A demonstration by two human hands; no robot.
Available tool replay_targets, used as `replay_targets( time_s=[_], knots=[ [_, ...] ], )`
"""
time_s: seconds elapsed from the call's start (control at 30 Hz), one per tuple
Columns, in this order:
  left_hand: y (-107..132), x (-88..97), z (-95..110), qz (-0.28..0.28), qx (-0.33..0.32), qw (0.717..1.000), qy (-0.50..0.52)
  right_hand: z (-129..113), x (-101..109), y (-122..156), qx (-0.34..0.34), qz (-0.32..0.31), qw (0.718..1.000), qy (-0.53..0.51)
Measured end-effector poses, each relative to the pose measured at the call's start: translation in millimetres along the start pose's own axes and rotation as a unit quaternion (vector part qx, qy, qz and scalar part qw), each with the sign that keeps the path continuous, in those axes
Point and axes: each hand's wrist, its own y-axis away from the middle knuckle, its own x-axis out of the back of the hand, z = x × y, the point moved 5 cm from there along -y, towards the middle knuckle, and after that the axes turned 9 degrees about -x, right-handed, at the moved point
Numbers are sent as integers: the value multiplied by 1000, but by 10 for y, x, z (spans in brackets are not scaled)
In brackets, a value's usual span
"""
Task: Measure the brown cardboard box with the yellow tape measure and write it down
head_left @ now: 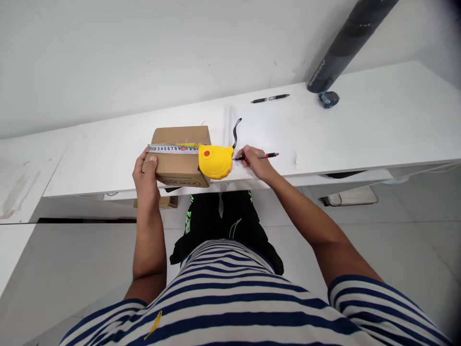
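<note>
A brown cardboard box (173, 165) sits near the front edge of the white desk. Across its top runs the blade of a yellow tape measure (216, 162), whose case rests at the box's right side with a black strap trailing behind. My left hand (145, 170) grips the box's left end, thumb on the front edge, by the hooked end of the blade. In my right hand (255, 161) is a black and red pen (268, 155), its tip down on white paper (273, 132) just right of the tape case.
Toward the back of the desk (389, 120) lies a second pen (270, 98). A small blue-black tape measure (328, 99) is beside a tall black cylinder (334, 53) leaning on the wall. Below the desk are another cardboard box (168, 202) and a flat white object (355, 196).
</note>
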Motion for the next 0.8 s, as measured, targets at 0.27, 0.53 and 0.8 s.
replay_targets(
  time_s=[0.27, 0.53, 0.8],
  knots=[
    [-12, 7, -20, -27, -16, 999, -23, -27, 28, 16, -25, 55, 995, 75],
    [-4, -14, -10, -31, -26, 999, -32, 14, -6, 13, -48, 36, 994, 92],
    [3, -15, 9, -30, -18, 999, -31, 28, 4, 5, -45, 48, 994, 85]
  ],
)
